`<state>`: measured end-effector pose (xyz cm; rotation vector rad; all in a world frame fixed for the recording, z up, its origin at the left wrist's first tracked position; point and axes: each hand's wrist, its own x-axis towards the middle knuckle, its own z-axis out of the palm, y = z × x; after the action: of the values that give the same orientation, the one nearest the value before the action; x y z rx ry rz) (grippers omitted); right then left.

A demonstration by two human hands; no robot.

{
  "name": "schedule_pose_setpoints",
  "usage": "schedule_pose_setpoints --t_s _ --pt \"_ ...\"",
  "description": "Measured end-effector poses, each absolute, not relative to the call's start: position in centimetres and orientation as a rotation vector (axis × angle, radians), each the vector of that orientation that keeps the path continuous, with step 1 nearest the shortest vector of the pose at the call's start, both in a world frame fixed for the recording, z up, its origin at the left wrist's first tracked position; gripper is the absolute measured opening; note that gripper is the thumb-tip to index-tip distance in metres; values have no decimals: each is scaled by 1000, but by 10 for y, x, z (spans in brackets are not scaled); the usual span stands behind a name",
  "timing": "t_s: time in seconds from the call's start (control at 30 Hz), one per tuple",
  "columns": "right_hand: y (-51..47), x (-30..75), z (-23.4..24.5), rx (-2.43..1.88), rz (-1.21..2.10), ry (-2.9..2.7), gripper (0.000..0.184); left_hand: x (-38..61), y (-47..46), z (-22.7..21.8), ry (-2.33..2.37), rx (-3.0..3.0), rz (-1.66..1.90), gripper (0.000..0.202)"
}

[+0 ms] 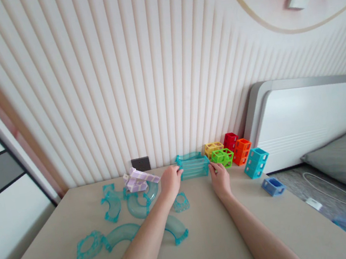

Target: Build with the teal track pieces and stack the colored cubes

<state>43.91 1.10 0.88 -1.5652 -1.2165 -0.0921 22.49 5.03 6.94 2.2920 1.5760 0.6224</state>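
Note:
Both my hands reach to the back of the table, around a clear teal straight track piece (194, 168). My left hand (171, 182) pinches its left end, and my right hand (220, 177) pinches its right end. Behind it, close to the wall, lies another teal track piece (190, 156). Just right of my right hand stand a green open-frame block (223, 158) and a yellow one (213, 147). Beneath my left wrist lies a square teal piece with a round hole (181, 202). My left forearm hides part of the curved teal track (122, 234).
Lilac-and-white striped pieces (137, 180) and more teal curves (112, 206) lie at left. Red (230, 141), orange (242, 152), turquoise (256, 163) and blue (273, 186) blocks stand at right. A ribbed wall (120, 89) with a socket (141, 164) closes off the table's back.

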Motion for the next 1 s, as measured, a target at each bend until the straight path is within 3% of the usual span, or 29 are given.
schedule_pose_setpoints --t_s 1.0 --pt "16 443 -2 -1584 -13 -1262 52 226 49 66 1611 2273 499 14"
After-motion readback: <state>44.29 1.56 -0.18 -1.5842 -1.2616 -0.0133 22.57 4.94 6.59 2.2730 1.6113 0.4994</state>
